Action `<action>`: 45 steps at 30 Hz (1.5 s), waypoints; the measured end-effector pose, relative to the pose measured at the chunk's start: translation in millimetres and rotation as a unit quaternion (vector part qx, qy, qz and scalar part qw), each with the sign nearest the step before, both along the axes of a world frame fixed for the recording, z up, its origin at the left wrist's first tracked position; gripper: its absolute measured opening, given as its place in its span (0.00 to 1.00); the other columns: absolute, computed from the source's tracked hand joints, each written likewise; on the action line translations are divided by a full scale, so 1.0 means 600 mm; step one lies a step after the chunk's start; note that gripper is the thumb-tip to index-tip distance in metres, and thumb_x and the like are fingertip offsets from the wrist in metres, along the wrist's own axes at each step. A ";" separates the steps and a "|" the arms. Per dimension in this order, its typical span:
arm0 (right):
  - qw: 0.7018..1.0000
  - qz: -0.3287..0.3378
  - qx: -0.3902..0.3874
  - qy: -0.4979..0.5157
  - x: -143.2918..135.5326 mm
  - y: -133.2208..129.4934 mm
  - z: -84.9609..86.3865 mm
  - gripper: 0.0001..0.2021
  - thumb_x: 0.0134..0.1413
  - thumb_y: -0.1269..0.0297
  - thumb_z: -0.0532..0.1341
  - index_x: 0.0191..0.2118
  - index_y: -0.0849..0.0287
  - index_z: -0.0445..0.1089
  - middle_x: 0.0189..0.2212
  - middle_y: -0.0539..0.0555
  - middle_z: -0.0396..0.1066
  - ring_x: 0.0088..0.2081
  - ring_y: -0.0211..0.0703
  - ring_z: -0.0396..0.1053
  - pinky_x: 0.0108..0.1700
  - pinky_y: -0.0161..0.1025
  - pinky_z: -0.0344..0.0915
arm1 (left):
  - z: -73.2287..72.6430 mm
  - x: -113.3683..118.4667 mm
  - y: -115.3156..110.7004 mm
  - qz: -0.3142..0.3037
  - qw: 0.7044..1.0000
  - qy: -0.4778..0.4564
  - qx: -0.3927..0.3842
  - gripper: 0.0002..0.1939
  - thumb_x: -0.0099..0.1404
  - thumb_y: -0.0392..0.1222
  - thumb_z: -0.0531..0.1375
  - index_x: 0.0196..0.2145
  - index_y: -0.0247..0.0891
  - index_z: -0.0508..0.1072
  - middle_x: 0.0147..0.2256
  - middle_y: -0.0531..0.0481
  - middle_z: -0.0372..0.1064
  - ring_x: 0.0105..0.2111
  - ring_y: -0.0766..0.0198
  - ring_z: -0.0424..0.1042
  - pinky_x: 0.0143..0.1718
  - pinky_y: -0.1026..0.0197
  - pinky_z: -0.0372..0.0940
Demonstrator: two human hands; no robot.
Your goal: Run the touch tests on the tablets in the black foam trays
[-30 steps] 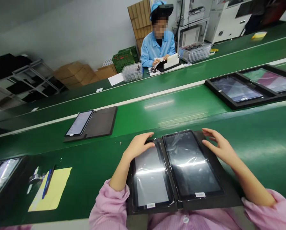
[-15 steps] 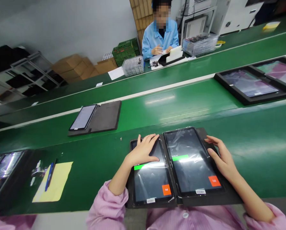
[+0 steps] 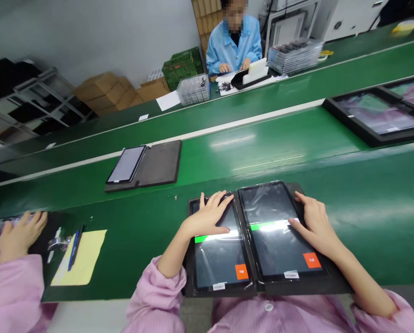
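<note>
Two tablets lie side by side in a black tray at the near edge of the green tabletop, and both hands are down on them. The left hand lies flat with fingers spread on the upper part of the left tablet, palm pressed to the glass just above a green bar. The right hand rests on the right edge of the right tablet, fingers together and reaching across the screen to touch its green bar (nothing is pinched or gripped by either hand). Each screen shows an orange button low on its right side, and a small white label sits on each lower bezel.

Beyond the tray, further out on the tabletop and to its left, a grey folder lies open with another tablet in it. Left of the tray, near the same edge, lies a yellow sheet with a blue pen on it, and just past that a neighbour's hand in a pink sleeve rests on a dark tray. Far right of the tray, a black frame carries lit screens. Well behind the tray, across the line, a person in a blue coat sits working at papers.
</note>
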State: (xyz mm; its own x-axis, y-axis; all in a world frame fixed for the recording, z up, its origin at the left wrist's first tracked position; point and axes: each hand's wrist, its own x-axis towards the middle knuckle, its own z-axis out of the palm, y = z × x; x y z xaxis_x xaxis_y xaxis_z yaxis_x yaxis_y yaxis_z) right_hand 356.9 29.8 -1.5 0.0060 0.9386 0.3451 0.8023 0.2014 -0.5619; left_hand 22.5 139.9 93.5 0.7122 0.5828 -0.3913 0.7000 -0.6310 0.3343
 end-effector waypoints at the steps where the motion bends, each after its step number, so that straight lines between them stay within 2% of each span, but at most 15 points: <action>1: 1.000 0.000 0.002 0.001 0.001 0.001 0.000 0.32 0.71 0.43 0.50 0.70 0.60 0.49 0.53 0.66 0.63 0.54 0.68 0.60 0.57 0.64 0.58 | -0.001 0.000 0.000 -0.004 1.000 0.001 0.001 0.55 0.63 0.53 0.66 0.74 0.47 0.33 0.74 0.31 0.32 0.73 0.38 0.33 0.65 0.20 0.25; 5: 0.998 -0.010 0.003 0.064 0.009 0.001 -0.006 0.28 0.69 0.45 0.52 0.66 0.57 0.55 0.52 0.63 0.64 0.53 0.64 0.62 0.56 0.60 0.60 | -0.004 0.002 -0.002 -0.005 1.000 0.012 0.016 0.58 0.62 0.54 0.68 0.74 0.47 0.32 0.74 0.31 0.31 0.73 0.37 0.33 0.65 0.20 0.24; 8: 0.991 -0.077 -0.002 0.109 0.020 -0.001 -0.015 0.20 0.67 0.45 0.53 0.52 0.54 0.66 0.50 0.61 0.64 0.54 0.63 0.62 0.56 0.59 0.59 | 0.000 0.005 -0.003 -0.003 1.000 0.004 0.013 0.58 0.63 0.55 0.67 0.74 0.47 0.31 0.74 0.31 0.32 0.73 0.38 0.34 0.65 0.20 0.25; 10: 0.988 -0.111 -0.004 0.104 0.026 -0.001 -0.020 0.18 0.65 0.45 0.54 0.43 0.54 0.69 0.48 0.61 0.62 0.55 0.65 0.60 0.58 0.61 0.57 | 0.004 0.009 -0.004 0.004 1.000 -0.006 0.006 0.55 0.64 0.56 0.66 0.74 0.48 0.34 0.73 0.31 0.35 0.73 0.39 0.34 0.66 0.21 0.27; 12: 0.989 -0.111 -0.005 0.102 0.030 0.000 -0.025 0.17 0.63 0.45 0.55 0.39 0.54 0.70 0.47 0.61 0.62 0.55 0.65 0.60 0.59 0.62 0.55 | 0.008 0.014 -0.005 0.012 1.000 -0.009 0.008 0.49 0.66 0.55 0.66 0.73 0.50 0.41 0.72 0.31 0.38 0.73 0.41 0.36 0.67 0.22 0.28; 17: 0.987 -0.100 -0.013 0.122 0.036 0.006 -0.034 0.19 0.62 0.43 0.57 0.41 0.52 0.74 0.48 0.60 0.63 0.55 0.65 0.62 0.60 0.64 0.54 | 0.011 0.028 -0.008 0.021 0.999 0.002 0.039 0.26 0.70 0.48 0.62 0.63 0.55 0.65 0.71 0.38 0.45 0.72 0.41 0.41 0.66 0.20 0.32; 21: 0.983 -0.107 -0.032 0.146 0.041 0.009 -0.040 0.21 0.60 0.40 0.57 0.40 0.52 0.74 0.48 0.61 0.64 0.56 0.67 0.61 0.59 0.65 0.57 | 0.014 0.033 -0.009 0.020 0.999 -0.016 0.022 0.16 0.73 0.51 0.58 0.57 0.54 0.71 0.70 0.43 0.47 0.72 0.40 0.40 0.67 0.20 0.34; 25: 0.979 -0.114 -0.045 0.162 0.042 0.009 -0.039 0.23 0.58 0.38 0.58 0.41 0.52 0.75 0.49 0.62 0.64 0.57 0.69 0.61 0.57 0.68 0.58 | 0.021 0.045 -0.017 0.043 0.999 -0.021 0.010 0.17 0.77 0.51 0.50 0.55 0.51 0.73 0.68 0.41 0.49 0.72 0.42 0.41 0.68 0.23 0.34; 29: 0.979 -0.103 -0.056 0.166 0.044 0.006 -0.037 0.22 0.58 0.38 0.58 0.43 0.51 0.75 0.50 0.60 0.64 0.58 0.67 0.61 0.58 0.67 0.58 | 0.024 0.058 -0.021 0.073 0.997 -0.018 0.009 0.18 0.77 0.50 0.48 0.54 0.47 0.73 0.66 0.40 0.51 0.71 0.42 0.42 0.68 0.24 0.39; 35: 0.979 -0.102 -0.068 0.161 0.047 0.007 -0.040 0.22 0.60 0.39 0.57 0.46 0.50 0.75 0.50 0.60 0.65 0.58 0.65 0.60 0.58 0.64 0.59 | 0.028 0.046 -0.001 0.061 0.997 -0.024 -0.047 0.21 0.78 0.52 0.44 0.56 0.54 0.74 0.67 0.44 0.50 0.71 0.45 0.43 0.69 0.28 0.41; 38: 0.978 -0.099 -0.075 0.170 0.046 0.007 -0.038 0.22 0.60 0.40 0.57 0.47 0.49 0.75 0.50 0.60 0.65 0.59 0.65 0.60 0.59 0.64 0.58 | 0.033 0.039 0.006 0.059 0.997 -0.027 -0.044 0.21 0.77 0.50 0.45 0.56 0.56 0.74 0.67 0.47 0.51 0.71 0.47 0.46 0.70 0.31 0.43; 42: 0.977 -0.096 -0.073 0.173 0.045 0.006 -0.040 0.21 0.61 0.41 0.58 0.48 0.49 0.75 0.51 0.59 0.65 0.59 0.65 0.59 0.60 0.63 0.58 | 0.037 0.038 0.008 0.059 0.997 -0.038 -0.027 0.22 0.77 0.51 0.45 0.56 0.53 0.75 0.66 0.44 0.54 0.68 0.46 0.53 0.68 0.35 0.51; 45: 0.979 -0.089 -0.077 0.168 0.049 0.008 -0.047 0.21 0.63 0.42 0.57 0.53 0.48 0.73 0.51 0.59 0.64 0.59 0.65 0.58 0.61 0.62 0.58 | 0.033 0.041 0.005 0.052 0.998 -0.044 -0.001 0.22 0.77 0.51 0.45 0.56 0.51 0.74 0.65 0.43 0.56 0.66 0.46 0.57 0.67 0.34 0.53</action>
State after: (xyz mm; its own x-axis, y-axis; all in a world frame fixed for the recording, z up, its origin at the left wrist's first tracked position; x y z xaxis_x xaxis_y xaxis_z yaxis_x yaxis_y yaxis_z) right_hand 386.5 34.4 -29.6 0.2634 0.9530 0.1494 0.5813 -0.0332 -0.8130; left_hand 46.9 143.2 113.1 0.6797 0.6546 -0.3309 0.7294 -0.5556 0.3991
